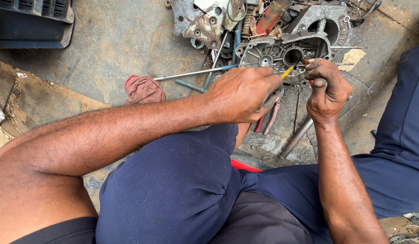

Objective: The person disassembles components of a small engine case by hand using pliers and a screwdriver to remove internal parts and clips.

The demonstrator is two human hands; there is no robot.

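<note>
The left hand (pixel 243 95) closes around a yellow-tipped tool (pixel 287 72) aimed at the casing (pixel 273 52) at 12 o'clock; the right hand (pixel 326 90) is fisted on a red-handled tool (pixel 310 83). Steady wrists likely help most

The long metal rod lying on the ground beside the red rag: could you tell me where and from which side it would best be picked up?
Probably mid-shaft on the long metal rod, coming straight down from above. It lies flat on the ground with its bare middle stretch open. The red rag crowds its left end, and its right end runs in among the blue-handled tools and engine casing.
</note>
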